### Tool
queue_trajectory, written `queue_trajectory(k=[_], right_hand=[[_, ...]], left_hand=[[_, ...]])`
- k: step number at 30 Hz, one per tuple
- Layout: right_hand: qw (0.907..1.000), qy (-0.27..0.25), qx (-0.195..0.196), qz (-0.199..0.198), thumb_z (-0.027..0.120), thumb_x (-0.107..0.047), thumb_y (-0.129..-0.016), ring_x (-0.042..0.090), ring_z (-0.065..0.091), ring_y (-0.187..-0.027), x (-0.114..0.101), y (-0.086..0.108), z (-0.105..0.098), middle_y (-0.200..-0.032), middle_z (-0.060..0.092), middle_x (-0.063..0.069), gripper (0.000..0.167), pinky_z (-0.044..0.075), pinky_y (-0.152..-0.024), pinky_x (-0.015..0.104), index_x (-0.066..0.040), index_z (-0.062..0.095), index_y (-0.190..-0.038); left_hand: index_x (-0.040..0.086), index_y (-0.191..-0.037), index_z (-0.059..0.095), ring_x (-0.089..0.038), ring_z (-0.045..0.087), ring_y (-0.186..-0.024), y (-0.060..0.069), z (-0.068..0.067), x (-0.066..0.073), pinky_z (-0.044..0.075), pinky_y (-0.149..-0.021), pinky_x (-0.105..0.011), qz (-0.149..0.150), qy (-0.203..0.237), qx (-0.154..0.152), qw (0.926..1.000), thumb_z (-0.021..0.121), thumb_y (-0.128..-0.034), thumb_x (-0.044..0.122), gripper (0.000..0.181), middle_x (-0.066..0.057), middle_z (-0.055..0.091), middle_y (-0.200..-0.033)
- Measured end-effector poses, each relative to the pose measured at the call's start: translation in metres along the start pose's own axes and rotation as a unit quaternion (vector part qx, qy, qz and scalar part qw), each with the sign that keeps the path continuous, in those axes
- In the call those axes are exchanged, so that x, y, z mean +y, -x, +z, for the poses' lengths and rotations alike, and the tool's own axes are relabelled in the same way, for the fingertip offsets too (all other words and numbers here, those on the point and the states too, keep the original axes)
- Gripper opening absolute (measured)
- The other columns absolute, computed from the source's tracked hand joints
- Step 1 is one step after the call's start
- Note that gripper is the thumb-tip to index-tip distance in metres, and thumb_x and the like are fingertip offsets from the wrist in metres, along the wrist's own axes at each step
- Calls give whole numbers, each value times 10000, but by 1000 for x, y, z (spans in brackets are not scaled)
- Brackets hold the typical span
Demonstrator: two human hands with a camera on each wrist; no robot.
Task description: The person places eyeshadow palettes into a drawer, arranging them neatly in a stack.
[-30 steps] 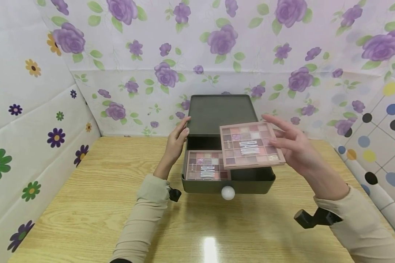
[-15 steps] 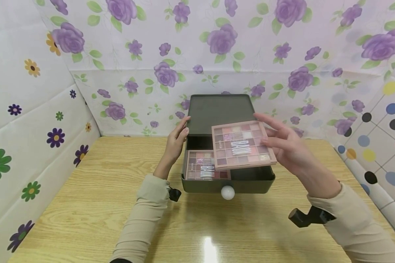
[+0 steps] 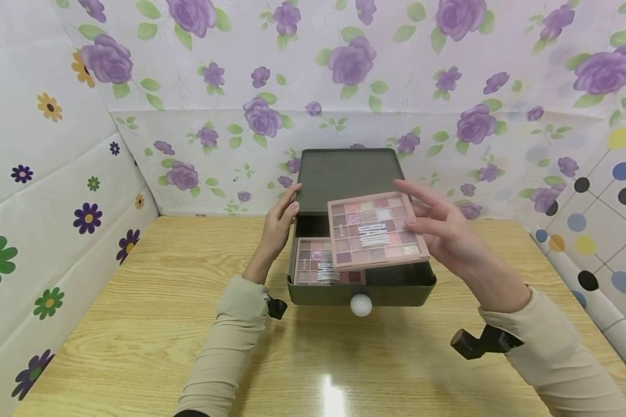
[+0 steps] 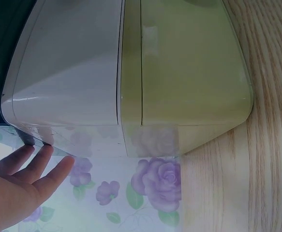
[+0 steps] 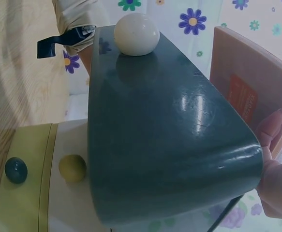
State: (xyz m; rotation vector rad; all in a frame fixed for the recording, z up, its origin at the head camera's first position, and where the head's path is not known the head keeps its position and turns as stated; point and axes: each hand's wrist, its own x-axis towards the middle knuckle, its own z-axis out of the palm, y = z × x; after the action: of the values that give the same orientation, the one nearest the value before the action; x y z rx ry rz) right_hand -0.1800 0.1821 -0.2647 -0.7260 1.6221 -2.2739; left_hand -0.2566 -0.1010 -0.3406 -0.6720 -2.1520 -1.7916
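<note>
A dark green drawer (image 3: 323, 296) with a white knob (image 3: 361, 305) is pulled out of a small cabinet (image 3: 349, 179). Over its right part, my right hand (image 3: 451, 237) pinches a pink eyeshadow palette (image 3: 372, 229) by its right edge, tilted and above the drawer floor. A second, similar palette (image 3: 310, 263) lies inside on the left, partly covered by the held one. My left hand (image 3: 276, 231) rests against the cabinet's left side. In the left wrist view, that hand's fingers (image 4: 53, 176) are extended, with the tips touching the cabinet.
Beneath the green drawer, the right wrist view has a white drawer (image 5: 70, 203) with a yellowish knob and a yellow-green drawer (image 5: 24, 208) with a dark knob. The wooden table (image 3: 188, 278) stands against a flowered backdrop (image 3: 208, 110).
My right hand has moved the palette left over the drawer, so it overlaps more of the palette lying inside. The left hand and cabinet have stayed in place.
</note>
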Motion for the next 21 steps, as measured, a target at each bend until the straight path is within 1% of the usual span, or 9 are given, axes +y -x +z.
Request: queue_trajectory(k=[6, 12, 21], right_hand=[[9998, 202, 63, 52, 478, 87, -856, 239, 582, -970, 4, -2, 1, -1133, 523, 169, 557, 510, -745, 339, -137, 423, -1364], [9988, 361, 224, 255, 491, 72, -857, 245, 597, -945, 7, -5, 3, -1087, 542, 168, 576, 511, -744, 341, -122, 375, -1387], [9977, 336, 325, 483, 514, 68, -854, 233, 604, -938, 10, -9, 8, -1059, 585, 130, 593, 505, -760, 326, -106, 352, -1396]], left_hand=[[-9, -1386, 353, -312, 290, -1310, 0, 0, 1, 387, -897, -530, 42, -15, -20, 10000, 366, -927, 150, 486, -168, 270, -1455], [-19, -1381, 354, -327, 281, -1311, 0, 0, 1, 380, -905, -533, 90, 52, -24, 9999, 365, -928, 145, 482, -195, 262, -1451], [-32, -1377, 352, -339, 277, -1310, 0, 1, 1, 378, -903, -540, 93, 55, 0, 9999, 365, -922, 132, 484, -207, 266, -1445]])
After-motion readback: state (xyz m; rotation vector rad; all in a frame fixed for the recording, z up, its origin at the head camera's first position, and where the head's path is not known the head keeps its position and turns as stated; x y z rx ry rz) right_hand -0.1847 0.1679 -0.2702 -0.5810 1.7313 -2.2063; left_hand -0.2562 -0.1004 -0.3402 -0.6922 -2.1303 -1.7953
